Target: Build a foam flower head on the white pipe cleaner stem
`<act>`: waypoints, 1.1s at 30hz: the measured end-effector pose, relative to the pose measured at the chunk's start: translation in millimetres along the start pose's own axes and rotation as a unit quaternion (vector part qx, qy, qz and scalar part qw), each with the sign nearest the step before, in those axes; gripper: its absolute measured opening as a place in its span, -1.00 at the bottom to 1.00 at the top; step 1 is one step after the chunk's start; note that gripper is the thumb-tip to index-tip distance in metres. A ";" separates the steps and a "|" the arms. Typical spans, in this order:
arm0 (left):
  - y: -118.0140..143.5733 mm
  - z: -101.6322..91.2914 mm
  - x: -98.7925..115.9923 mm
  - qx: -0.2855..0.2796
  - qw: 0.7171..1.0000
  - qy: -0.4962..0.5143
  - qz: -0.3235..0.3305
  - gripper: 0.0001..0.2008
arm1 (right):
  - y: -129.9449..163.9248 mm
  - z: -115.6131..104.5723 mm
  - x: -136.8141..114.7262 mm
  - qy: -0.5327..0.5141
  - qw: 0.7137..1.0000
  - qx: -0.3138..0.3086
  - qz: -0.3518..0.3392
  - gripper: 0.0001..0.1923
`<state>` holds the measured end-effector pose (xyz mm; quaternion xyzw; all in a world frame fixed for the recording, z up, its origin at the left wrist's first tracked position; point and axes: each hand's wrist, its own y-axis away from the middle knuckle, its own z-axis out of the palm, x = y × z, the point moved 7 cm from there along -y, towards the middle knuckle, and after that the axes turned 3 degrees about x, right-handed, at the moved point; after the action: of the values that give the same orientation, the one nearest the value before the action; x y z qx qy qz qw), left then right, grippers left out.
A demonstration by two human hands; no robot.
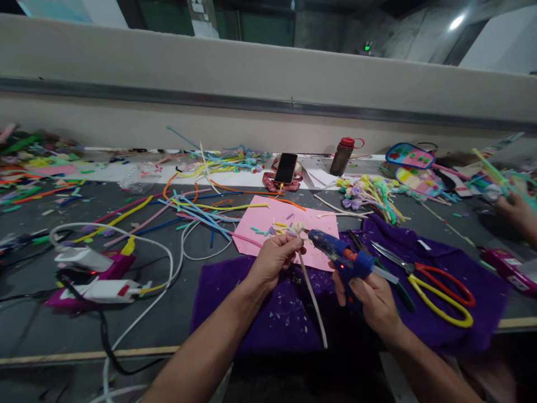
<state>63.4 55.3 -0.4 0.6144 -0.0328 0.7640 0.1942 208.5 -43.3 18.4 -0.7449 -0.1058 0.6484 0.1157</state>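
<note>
My left hand (274,257) pinches a cream pipe cleaner (312,302) near its top, where a small pale fuzzy flower-like piece (298,226) sits. The long stem slants down over the purple cloth (268,313). In my right hand (371,296) is a blue hot glue gun (342,254), a clear glue stick (386,274) poking from its back. Its nozzle points left, at or very near the pale piece; whether they touch I cannot tell. Below both lies a pink sheet (251,224) with short coloured pipe cleaner bits.
Scissors (419,274) with red and yellow handles lie right on the cloth. Finished-looking stems (373,196), a phone (286,168) and a bottle (342,157) stand behind. Left are loose pipe cleaners (201,210), a power strip (113,266) and cables. A co-worker's hand (518,210) is far right.
</note>
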 end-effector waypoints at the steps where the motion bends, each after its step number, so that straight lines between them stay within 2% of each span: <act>1: 0.2 0.1 0.2 0.000 1.000 0.000 -0.001 -0.68 | -0.3 0.1 0.7 0.003 1.000 -0.001 0.001 -0.63; 13: 1.1 1.0 2.8 -0.009 1.000 0.010 0.000 -0.71 | 3.9 3.5 5.0 0.036 0.999 -0.035 0.017 -0.67; 20: 0.3 0.6 2.6 -0.007 1.000 -0.001 0.011 -0.70 | -1.9 -1.0 -0.7 0.022 1.000 -0.014 -0.002 -0.76; 27: 1.7 1.4 6.7 -0.002 1.000 -0.009 0.014 -0.70 | 1.4 -0.7 0.1 0.056 0.998 -0.032 0.005 -0.73; 33: 1.4 0.8 4.7 -0.002 1.000 -0.010 0.008 -0.70 | 0.0 -6.1 0.8 0.060 0.998 -0.019 0.007 -0.73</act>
<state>62.8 54.9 4.6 0.6215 -0.0414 0.7593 0.1885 214.6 -43.3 18.5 -0.7851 -0.1052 0.6016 0.1032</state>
